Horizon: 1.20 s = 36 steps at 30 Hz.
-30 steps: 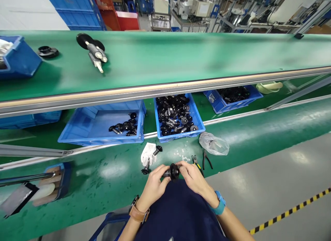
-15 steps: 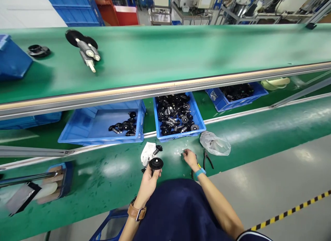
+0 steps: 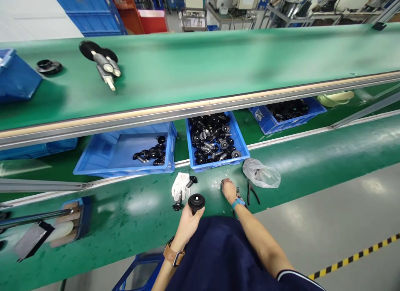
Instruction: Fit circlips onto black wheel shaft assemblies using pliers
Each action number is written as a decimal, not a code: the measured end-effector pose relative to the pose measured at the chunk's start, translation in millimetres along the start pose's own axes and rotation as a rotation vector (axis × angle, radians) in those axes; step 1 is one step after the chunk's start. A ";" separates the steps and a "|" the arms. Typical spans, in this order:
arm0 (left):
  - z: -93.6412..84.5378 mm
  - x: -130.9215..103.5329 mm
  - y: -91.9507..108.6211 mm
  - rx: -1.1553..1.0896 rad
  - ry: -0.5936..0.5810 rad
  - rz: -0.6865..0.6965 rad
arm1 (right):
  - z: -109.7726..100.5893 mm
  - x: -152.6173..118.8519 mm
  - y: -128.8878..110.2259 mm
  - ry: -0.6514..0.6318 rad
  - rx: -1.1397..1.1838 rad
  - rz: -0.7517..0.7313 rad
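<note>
Green table (image 3: pixel 131 218): white rings (image 3: pixel 216 185) between its near and far edges.
Left hand (image 3: pixel 188 221): holds your black wheel (image 3: pixel 196 202) above the table, toward its near edge.
Right hand (image 3: pixel 229 189): at the rings, apart from your left; pinch hidden, can't tell.
Ring step: you're likely picking one.
Next pinch: take just one.

The held part (image 3: pixel 196 202) is black, the rings (image 3: pixel 216 183) white, the bench (image 3: pixel 131 211) green, the tape (image 3: pixel 356 256) black-and-yellow striped.

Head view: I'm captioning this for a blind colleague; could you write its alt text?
The left hand holds a black disc-topped part at a green workbench; the right hand is by small white rings, near a blue plastic bin of dark parts.
</note>
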State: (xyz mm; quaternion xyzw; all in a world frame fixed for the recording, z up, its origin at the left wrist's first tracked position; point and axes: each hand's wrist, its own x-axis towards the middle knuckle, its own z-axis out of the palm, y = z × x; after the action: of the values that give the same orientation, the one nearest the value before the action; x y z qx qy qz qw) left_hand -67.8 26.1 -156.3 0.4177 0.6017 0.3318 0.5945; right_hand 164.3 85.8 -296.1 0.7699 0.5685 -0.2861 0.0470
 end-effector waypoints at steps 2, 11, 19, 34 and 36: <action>0.3 -0.3 1.9 0.004 -0.005 -0.010 | 1.4 1.0 -0.5 0.004 -0.016 0.010; -2.6 -3.6 9.2 -0.016 0.021 -0.041 | 7.4 -29.9 7.7 0.071 -0.063 0.058; 2.4 -4.2 11.3 -0.008 -0.004 -0.031 | 20.4 -38.3 4.1 0.019 0.002 0.026; 1.7 -7.8 7.9 -0.016 0.008 -0.041 | 21.4 -40.5 2.9 -0.002 0.034 0.154; 1.8 -7.4 7.5 -0.012 0.000 -0.042 | 20.3 -39.2 3.5 -0.007 0.049 0.145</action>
State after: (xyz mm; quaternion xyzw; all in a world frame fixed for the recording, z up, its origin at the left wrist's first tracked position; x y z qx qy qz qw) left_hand -65.6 22.5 -146.4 0.4014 0.6085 0.3229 0.6037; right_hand 152.2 43.2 -294.5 0.8090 0.5039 -0.2983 0.0507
